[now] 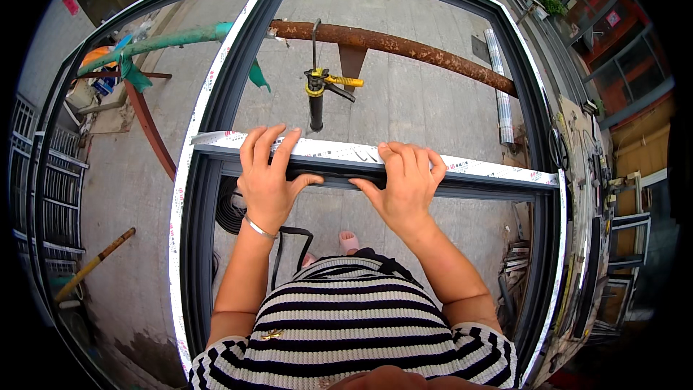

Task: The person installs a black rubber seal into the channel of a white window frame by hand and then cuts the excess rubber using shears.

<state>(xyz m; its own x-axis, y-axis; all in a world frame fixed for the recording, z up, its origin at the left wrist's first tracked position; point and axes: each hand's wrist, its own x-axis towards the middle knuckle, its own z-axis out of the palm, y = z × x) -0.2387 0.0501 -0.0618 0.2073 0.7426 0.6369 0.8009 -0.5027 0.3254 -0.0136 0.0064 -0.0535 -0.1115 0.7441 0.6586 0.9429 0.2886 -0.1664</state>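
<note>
A large dark grey window frame [193, 245] with white printed protective film stands around me. Across its middle runs a crossbar [332, 150], its upper face covered in the same film. My left hand [267, 177] grips this bar toward its left part, fingers over the top and thumb along the near side. Further right, my right hand [408, 188] grips it the same way, the thumbs pointing toward each other. A black strip [294, 230] hangs below the bar by my left wrist. Behind that forearm, a black coil [229, 206] lies on the floor, partly hidden.
Beyond the crossbar, a rusty pipe [419, 49] and a green pipe [162, 40] support the frame area. A black and yellow caulking gun [315, 94] hangs by a hook from the rusty pipe. Long wrapped profiles [498, 87] lie at the right; a cluttered bench [585, 209] stands beyond.
</note>
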